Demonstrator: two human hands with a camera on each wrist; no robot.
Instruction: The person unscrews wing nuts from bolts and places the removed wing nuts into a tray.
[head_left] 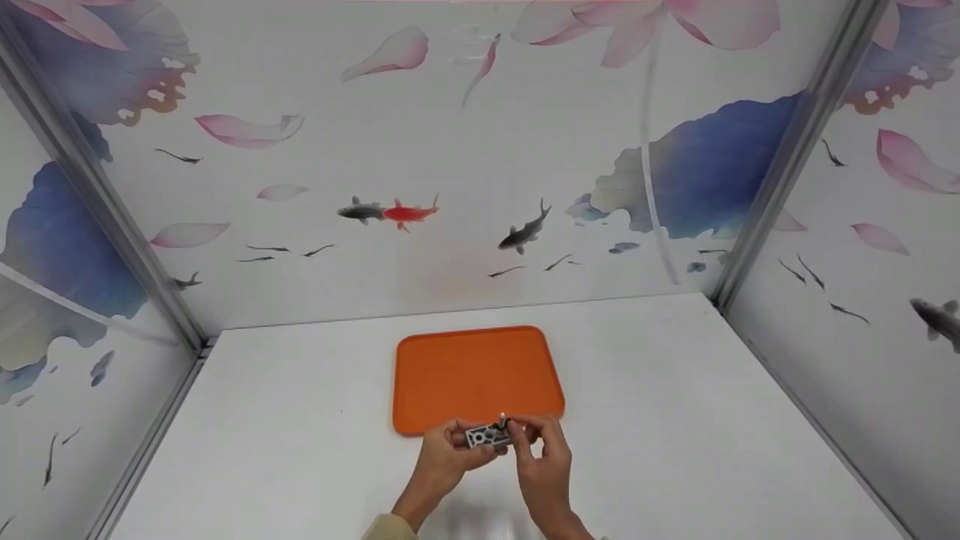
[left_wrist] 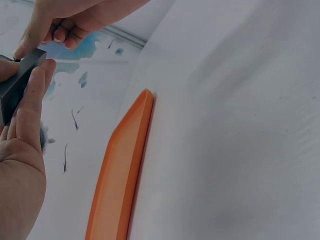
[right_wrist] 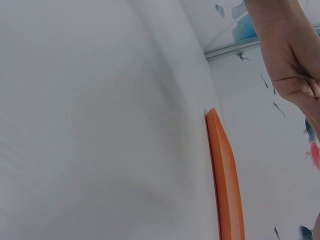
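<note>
A small grey metal block (head_left: 480,437) with round holes in its face is held just in front of the orange tray (head_left: 478,381). My left hand (head_left: 444,456) grips it by its left part, thumb along the near edge. At the block's right end, my right hand (head_left: 545,459) pinches a small dark part with a pale tip (head_left: 502,417); the fingertips hide most of it. From the left wrist, the block (left_wrist: 20,85) appears edge-on between thumb and fingers. The right wrist view shows the left hand (right_wrist: 292,60) at upper right, the block out of frame.
The orange tray lies flat on a white table (head_left: 285,420), just beyond the hands. White panels (head_left: 465,150) printed with fish, petals and leaves enclose the table at the back and both sides, joined by metal corner posts (head_left: 795,150).
</note>
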